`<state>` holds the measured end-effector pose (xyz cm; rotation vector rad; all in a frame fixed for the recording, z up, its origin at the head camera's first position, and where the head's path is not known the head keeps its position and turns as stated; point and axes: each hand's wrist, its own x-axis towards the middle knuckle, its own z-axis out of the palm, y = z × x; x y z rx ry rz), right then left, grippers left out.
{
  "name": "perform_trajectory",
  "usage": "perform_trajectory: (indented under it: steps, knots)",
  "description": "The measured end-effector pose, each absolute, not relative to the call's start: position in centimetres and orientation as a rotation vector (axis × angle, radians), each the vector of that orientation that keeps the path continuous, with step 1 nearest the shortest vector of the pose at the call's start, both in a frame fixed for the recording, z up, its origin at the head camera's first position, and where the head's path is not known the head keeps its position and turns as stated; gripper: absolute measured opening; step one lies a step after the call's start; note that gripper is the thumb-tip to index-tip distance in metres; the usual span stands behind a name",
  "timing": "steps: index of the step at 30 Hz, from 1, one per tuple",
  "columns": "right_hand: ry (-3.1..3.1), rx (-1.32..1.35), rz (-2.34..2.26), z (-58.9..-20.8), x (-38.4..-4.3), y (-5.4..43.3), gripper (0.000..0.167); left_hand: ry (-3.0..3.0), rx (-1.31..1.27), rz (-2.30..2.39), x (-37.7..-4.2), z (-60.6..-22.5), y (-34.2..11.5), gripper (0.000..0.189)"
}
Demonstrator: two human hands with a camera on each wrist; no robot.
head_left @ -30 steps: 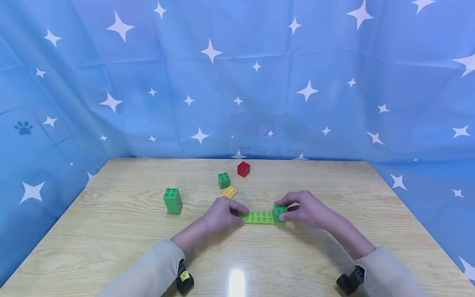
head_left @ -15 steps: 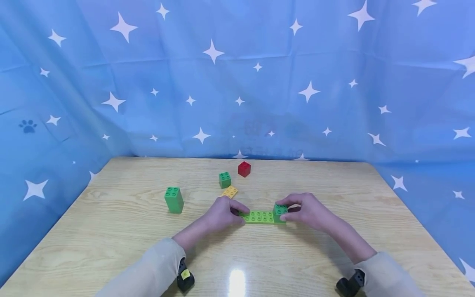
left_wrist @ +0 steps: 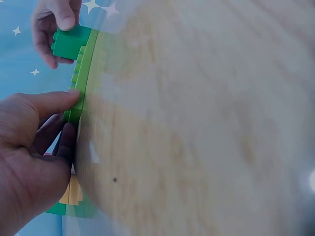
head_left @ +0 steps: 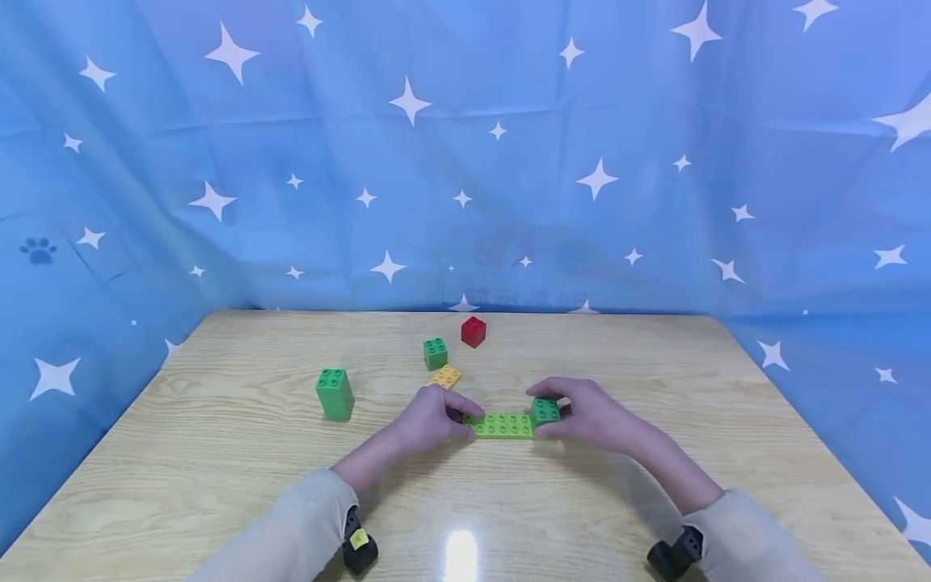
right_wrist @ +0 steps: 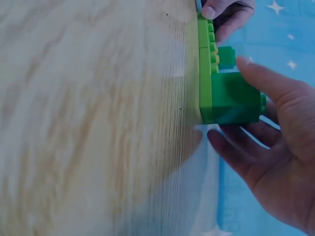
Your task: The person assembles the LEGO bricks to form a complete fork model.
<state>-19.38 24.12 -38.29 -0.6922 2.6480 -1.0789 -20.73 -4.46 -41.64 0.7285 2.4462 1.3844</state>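
My left hand [head_left: 429,420] pinches the left end of a light green studded strip of building plates [head_left: 503,426] on the table. A dark green building brick [head_left: 545,411] sits upright on the strip's right end. My right hand [head_left: 591,411] holds this brick, thumb on the near side and fingers round the far side. In the right wrist view, the thumb lies by the top corner of the brick [right_wrist: 236,98], with fingertips just beyond its right end. Seen from the left wrist, the strip [left_wrist: 82,69] passes between the left thumb [left_wrist: 61,102] and fingers.
A tall green brick [head_left: 335,396] stands to the left. Behind the left hand lie a yellow plate [head_left: 446,376], partly hidden, and a small green brick [head_left: 435,354]. A red brick [head_left: 473,331] is near the table's back edge. A blue starred cloth [head_left: 465,162] hangs behind.
My right fingers and thumb have slid slightly left round the green brick, the thumb now covering its lower front. The left hand keeps its hold on the strip. The head view has shifted a little.
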Motion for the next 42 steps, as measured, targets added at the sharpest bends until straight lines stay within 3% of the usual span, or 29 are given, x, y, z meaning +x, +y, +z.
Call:
perform_trajectory:
  steps: [3, 16, 42]
  knots:
    - [2.658, -0.674, -1.097, -38.0, -19.6, 23.9, 0.06, 2.445, 0.722, 1.389, -20.7, -41.6, -4.6, 0.024]
    - [2.715, -0.705, -1.261, -36.0, -24.6, 22.4, 0.058, 2.452, 0.71, 1.377, -20.8, -41.6, -4.6, 0.023]
    - [2.618, -0.905, -0.931, -36.3, -33.3, 18.1, 0.072, 2.435, 0.726, 1.38, -21.2, -42.0, -4.6, 0.025]
